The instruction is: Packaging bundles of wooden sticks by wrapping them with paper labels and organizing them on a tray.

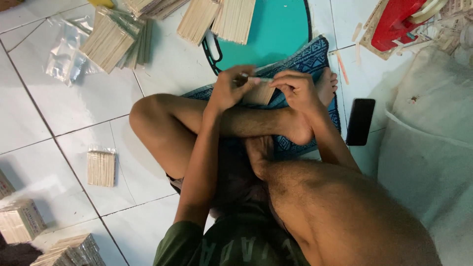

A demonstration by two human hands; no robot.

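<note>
Above your crossed legs, your left hand [229, 88] and right hand [295, 88] each have a closed grip on a stick bundle [259, 91], mostly hidden by fingers. Sealed packet [101, 167] lies on floor [59, 123]; boxes cut off at floor's lower-left corner.

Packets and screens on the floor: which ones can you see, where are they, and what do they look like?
Sealed packet of sticks: on the white tiles, left of the knee; clear, rectangular, pale wood inside.
Empty plastic bags: top left; clear, crinkled.
Phone: right of the foot; flat black rectangle, screen dark.
Bundle of sticks: held between left hand and right hand; pale tan.
</note>
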